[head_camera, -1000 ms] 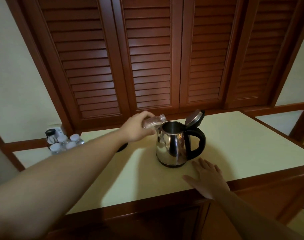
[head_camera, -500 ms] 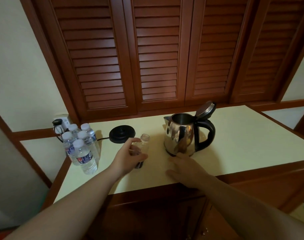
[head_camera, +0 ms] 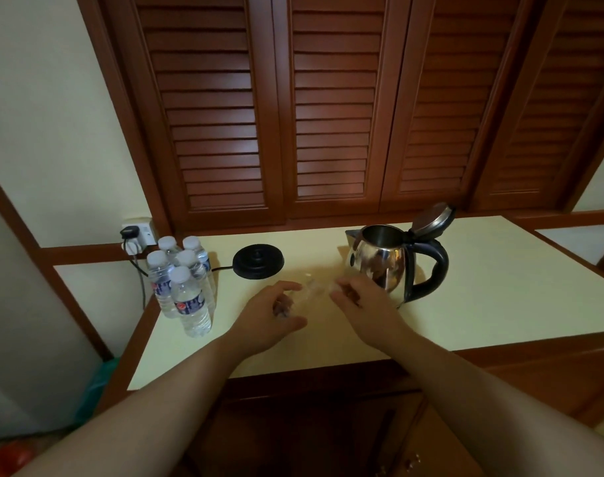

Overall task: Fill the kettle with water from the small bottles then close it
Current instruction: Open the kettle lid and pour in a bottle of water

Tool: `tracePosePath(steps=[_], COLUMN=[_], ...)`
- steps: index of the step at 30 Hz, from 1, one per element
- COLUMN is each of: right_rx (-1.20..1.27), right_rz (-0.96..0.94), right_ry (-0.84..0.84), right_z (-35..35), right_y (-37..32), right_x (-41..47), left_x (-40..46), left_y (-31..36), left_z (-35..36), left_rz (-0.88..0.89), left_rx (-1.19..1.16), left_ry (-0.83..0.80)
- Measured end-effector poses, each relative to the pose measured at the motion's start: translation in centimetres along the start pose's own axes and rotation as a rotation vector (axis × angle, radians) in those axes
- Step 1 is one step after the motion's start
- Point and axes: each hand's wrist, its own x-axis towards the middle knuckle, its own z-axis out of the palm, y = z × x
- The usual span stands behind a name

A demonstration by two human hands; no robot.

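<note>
Left hand (head_camera: 271, 313) curls round blurred clear bottle (head_camera: 310, 292) left of kettle (head_camera: 384, 261); right hand (head_camera: 360, 302) pinches its end. Set empty aside, fetch full one, keep lid (head_camera: 431, 216) up.

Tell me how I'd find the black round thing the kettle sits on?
Look at the pale yellow countertop under the wooden shutters. The kettle base lies flat between the cluster of water bottles on the left and the shiny steel kettle on the right. It is the only flat black disc there, with a cord running left from it toward the wall socket.
</note>
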Motion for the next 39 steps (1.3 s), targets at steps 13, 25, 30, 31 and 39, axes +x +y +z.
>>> tracePosePath(steps=[13, 25, 30, 31, 39], right_rx=[-0.103, -0.054, -0.049, -0.081, 0.09], right_rz=[-0.125, 0.1, 0.046, 0.043, 0.118], right_ry=[-0.211, -0.186, -0.223, -0.213, -0.162], right_z=[-2.3, -3.8, -5.5, -5.6, -7.9], right_y=[-1.0, 0.4, 0.7, 0.8, 3.3], right_x=[-0.3, -1.4, -2.5, -2.6, -4.0], left_x=[0.4, 1.3, 1.5, 1.4, 1.2], left_y=[0.7, 1.3, 1.7, 1.9, 5.4], left_z=[0.0, 2.6, 3.8, 4.2, 7.7], left_rz=[0.084, 0.118, 0.138, 0.148, 0.161], left_rx=[0.115, 0.148, 0.128, 0.12, 0.08], left_ry=[-0.123, -0.175, -0.199, -0.203, -0.172])
